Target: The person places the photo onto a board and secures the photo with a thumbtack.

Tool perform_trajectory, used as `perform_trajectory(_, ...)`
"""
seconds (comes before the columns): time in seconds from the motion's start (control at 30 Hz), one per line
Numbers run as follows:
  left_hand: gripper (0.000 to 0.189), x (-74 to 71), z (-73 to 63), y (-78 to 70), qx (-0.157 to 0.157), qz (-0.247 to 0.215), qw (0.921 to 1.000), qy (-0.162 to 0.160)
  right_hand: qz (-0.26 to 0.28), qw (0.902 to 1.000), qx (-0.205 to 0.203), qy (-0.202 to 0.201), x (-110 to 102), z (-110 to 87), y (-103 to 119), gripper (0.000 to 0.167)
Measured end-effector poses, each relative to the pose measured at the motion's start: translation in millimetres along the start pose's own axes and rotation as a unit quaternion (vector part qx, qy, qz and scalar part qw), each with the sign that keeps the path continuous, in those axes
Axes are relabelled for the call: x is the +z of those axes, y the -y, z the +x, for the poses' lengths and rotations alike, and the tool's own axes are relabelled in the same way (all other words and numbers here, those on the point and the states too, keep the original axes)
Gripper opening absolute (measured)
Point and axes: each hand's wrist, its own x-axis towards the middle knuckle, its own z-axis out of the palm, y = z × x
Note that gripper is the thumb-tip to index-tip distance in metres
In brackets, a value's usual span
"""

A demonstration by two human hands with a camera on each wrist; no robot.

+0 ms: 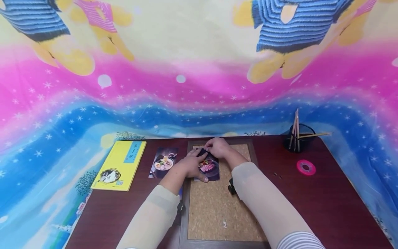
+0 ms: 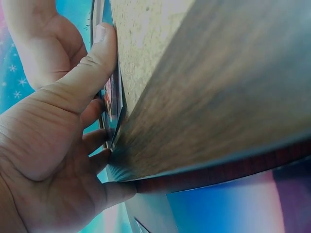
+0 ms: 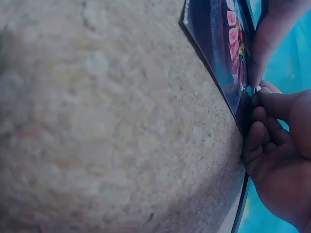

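The left hand [image 1: 193, 165] lies spread over a food photo [image 1: 209, 168], its thumb along the lower edge and its fingers reaching toward the top, while the right hand [image 1: 220, 149] pinches a small pale-headed pin [image 3: 258, 89] between thumb and fingertip at the photo's upper edge. This photo, showing sliced pink meat on a dark plate, rests on the upper left part of a cork board [image 1: 217, 211] with a brown frame, which lies on the desk [image 1: 329, 204]; a small whitish mark shows low on the cork. Just left of the frame is a second photo [image 1: 163, 164], of a noodle bowl, and farther left a yellow book [image 1: 122, 164]. Right of the board are some tiny dark bits [image 1: 275, 174], then a pink roll [image 1: 300, 166]. Beyond it, in the far right corner, a black cup [image 1: 289, 142] holds pencils [image 1: 297, 126], one leaning well out. A patterned cloth [image 1: 180, 117] hangs behind.
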Motion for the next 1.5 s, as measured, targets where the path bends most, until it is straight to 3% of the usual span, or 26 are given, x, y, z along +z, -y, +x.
perform_trajectory(0.53, 0.118, -0.9, -0.8, -1.3, 0.003, -0.008, 1.0000, -0.002, -0.010, 0.9998, 0.006, 0.015, 1.4, 2.0, 5.3, 0.017)
perform_trajectory(1.5, 0.117, -1.1, -0.1, -1.6, -0.005, -0.007, 1.0000, -0.001, -0.005, 0.9995, 0.002, -0.031, 0.9, 6.8, -3.1, 0.014)
